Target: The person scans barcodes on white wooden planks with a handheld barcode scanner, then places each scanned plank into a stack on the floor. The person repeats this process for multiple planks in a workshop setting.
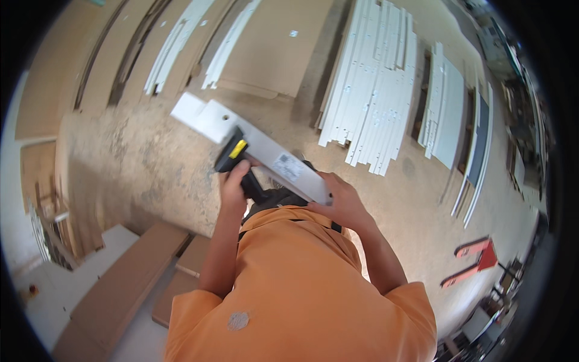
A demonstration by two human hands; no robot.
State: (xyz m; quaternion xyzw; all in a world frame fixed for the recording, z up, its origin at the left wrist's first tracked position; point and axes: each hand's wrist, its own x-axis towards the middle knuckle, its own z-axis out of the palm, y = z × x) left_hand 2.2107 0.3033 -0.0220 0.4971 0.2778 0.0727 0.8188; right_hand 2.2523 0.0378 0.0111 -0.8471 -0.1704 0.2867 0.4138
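My left hand (233,186) is wrapped round the grip of a black handheld barcode scanner (227,158) with a yellow patch on top. The scanner's head lies over a long white board (256,143), which slants across in front of my body. A stepped notch marks the board's far left end, with a small hole near it. On its face, toward the right end, sits a printed white label (288,167). My right hand (342,200) grips that near right end, fingers at its edge and thumb underneath. The scanner's lower handle reaches down near my waist.
White slats (371,90) lie in a wide stack ahead. Brown cardboard sheets (271,48) and more strips spread to its left; further white boards (443,108) lie right. A red pallet jack (476,262) stands at the right. Long cardboard boxes (123,289) rest at lower left.
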